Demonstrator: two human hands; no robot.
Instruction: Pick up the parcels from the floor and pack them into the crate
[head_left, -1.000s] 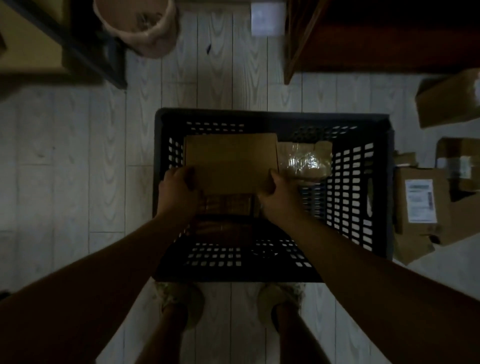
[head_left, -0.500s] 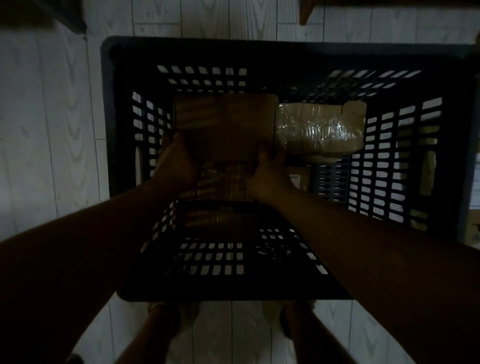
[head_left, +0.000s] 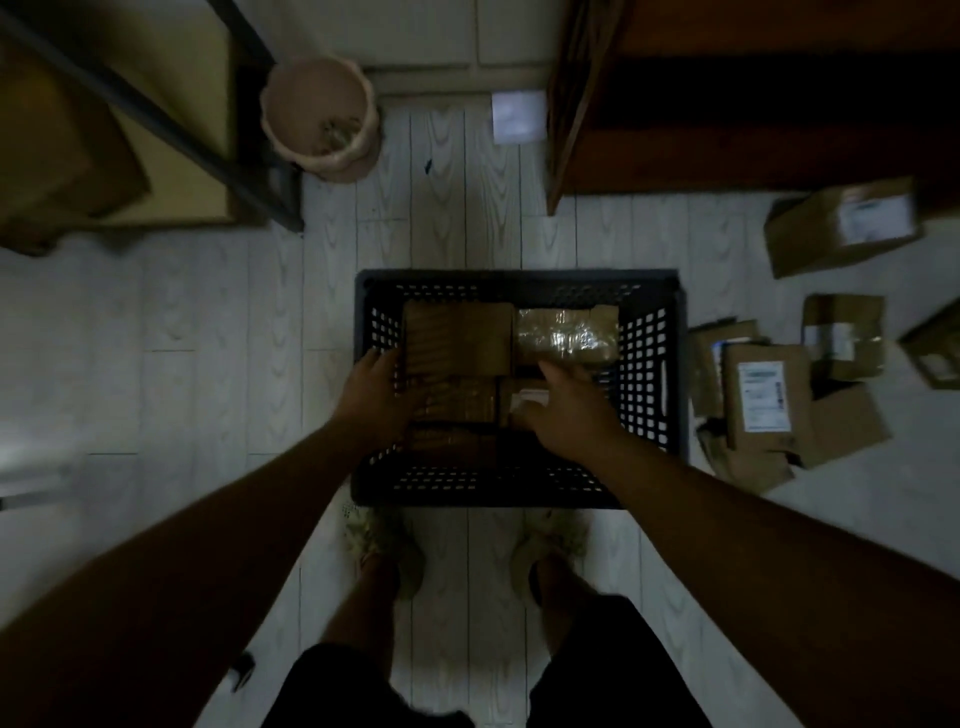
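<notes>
Pale plank floor (head_left: 182, 338), loose parcels (head_left: 761, 405) right of crate (head_left: 519, 275), hands (head_left: 376, 400) (head_left: 563, 415) spread above it.

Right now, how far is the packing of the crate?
Done: a brown box, a taped parcel and others lie in the crate. In hand: nothing; the left hand and right hand hover open above it. Left: several parcels on the floor beside it.

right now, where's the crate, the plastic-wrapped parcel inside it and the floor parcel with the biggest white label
crate (head_left: 519, 276), head view, on its far rim
plastic-wrapped parcel (head_left: 566, 335), head view, middle of its shiny top
floor parcel (head_left: 763, 397), head view, on its white label
</notes>
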